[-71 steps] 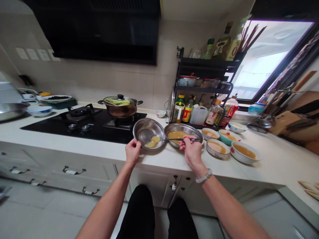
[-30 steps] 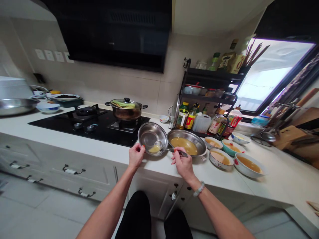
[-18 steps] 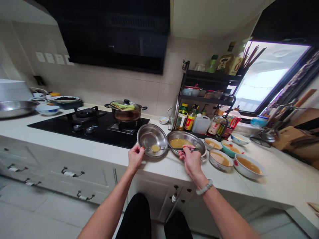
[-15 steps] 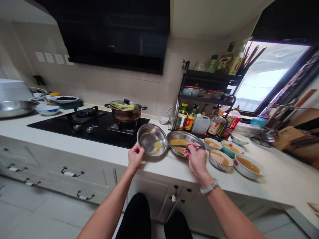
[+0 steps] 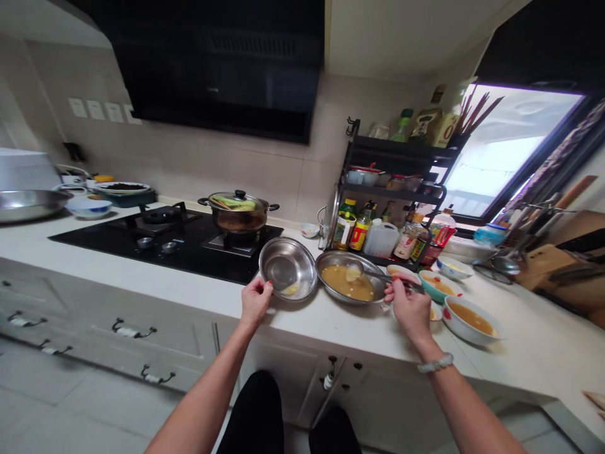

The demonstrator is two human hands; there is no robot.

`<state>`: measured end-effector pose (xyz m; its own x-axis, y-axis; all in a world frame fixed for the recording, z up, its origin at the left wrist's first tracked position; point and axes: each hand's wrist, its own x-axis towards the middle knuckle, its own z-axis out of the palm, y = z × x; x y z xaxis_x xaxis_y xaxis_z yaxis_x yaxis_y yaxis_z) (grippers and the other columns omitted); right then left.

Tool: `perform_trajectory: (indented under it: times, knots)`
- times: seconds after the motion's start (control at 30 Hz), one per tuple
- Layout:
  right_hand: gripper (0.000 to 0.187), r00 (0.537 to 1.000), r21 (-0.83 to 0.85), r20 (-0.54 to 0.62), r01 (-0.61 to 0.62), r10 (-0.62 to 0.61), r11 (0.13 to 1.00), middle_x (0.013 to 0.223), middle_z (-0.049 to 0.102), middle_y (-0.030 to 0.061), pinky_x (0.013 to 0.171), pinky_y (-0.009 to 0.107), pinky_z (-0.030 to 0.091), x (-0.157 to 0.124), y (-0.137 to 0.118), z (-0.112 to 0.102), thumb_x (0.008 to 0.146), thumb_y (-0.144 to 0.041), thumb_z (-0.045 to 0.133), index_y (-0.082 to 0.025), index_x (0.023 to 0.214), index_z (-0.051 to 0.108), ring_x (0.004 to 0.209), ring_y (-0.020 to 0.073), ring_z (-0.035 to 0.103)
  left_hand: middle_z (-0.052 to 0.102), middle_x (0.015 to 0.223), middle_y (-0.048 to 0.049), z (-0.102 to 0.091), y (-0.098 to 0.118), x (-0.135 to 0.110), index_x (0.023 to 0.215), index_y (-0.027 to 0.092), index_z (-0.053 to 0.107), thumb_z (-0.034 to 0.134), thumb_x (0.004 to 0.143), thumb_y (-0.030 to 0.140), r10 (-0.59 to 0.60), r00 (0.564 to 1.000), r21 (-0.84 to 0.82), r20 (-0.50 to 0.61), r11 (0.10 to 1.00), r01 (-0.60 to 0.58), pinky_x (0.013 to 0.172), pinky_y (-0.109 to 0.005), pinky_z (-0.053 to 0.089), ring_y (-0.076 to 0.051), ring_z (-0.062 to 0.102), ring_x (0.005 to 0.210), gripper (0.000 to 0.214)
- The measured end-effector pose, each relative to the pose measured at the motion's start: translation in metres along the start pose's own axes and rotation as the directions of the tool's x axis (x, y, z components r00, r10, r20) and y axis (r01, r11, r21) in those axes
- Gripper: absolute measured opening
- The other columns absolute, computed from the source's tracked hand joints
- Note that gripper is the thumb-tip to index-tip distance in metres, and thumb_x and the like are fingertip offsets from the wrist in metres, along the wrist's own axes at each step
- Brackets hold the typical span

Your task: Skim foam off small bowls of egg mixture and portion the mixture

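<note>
two metal bowls (image 5: 283, 261) are showing side by side. left fingers (image 5: 265, 287) are holding one tilted; right fingers (image 5: 399, 287) are gripping one ladle (image 5: 353, 273).

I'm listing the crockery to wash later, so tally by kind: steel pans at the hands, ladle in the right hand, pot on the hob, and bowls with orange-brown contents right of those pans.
Pans: 2 (left pan, right pan)
Ladle: 1
Pot: 1
Bowls: 4 (green bowl, largest bowl, back bowl, mostly hidden bowl)
Total: 8
</note>
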<state>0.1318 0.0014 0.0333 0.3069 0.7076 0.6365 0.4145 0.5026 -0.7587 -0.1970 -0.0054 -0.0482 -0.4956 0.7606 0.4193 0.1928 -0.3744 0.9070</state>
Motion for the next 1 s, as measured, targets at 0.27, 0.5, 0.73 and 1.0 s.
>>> perform_trajectory:
  times: [0.27,0.5,0.73,1.0]
  knots:
    - [0.015,0.887,0.076,0.232,0.393,-0.399,0.916,0.081,0.062,0.0036,0.051,0.026,0.053,-0.037,-0.031,0.016,0.087,-0.023,0.052,-0.021,0.096,0.063,0.054,0.0113,0.058,0.038,0.049,0.0068,0.001,-0.002,-0.002,0.051,0.020,0.038,0.055,0.072,0.029,0.062,0.998,0.021,0.011,0.998,-0.063,0.052,-0.021,0.031,-0.008,0.035,0.050,0.028]
    - [0.014,0.889,0.132,0.333,0.286,-0.314,0.949,0.078,0.061,0.0021,0.044,0.021,0.051,-0.070,-0.033,0.071,0.090,-0.023,0.046,-0.019,0.097,0.058,0.050,0.0093,0.057,0.034,0.048,0.0072,0.002,0.003,-0.006,0.050,0.021,0.037,0.054,0.070,0.030,0.105,0.994,0.058,0.018,0.993,-0.106,0.048,-0.021,0.028,-0.008,0.031,0.048,0.028]
    - [0.014,0.832,0.142,0.460,0.275,-0.310,0.951,0.069,0.061,0.0009,0.046,0.022,0.050,-0.076,-0.043,0.087,0.088,-0.026,0.046,-0.020,0.090,0.059,0.046,0.0104,0.057,0.032,0.048,0.0074,0.003,0.005,-0.008,0.050,0.021,0.036,0.055,0.069,0.029,0.145,0.989,0.047,0.031,0.988,-0.147,0.047,-0.020,0.027,-0.008,0.030,0.047,0.028]
    - [0.032,0.877,0.393,0.246,-0.480,0.413,0.784,0.045,0.057,-0.0027,0.034,0.020,0.043,-0.059,-0.049,0.098,0.066,-0.043,0.068,-0.018,0.077,0.051,0.039,0.0136,0.056,0.034,0.048,0.0071,0.002,0.002,-0.004,0.051,0.021,0.037,0.055,0.072,0.031,0.081,0.997,0.021,-0.010,0.997,-0.081,0.048,-0.021,0.029,-0.008,0.032,0.048,0.030]
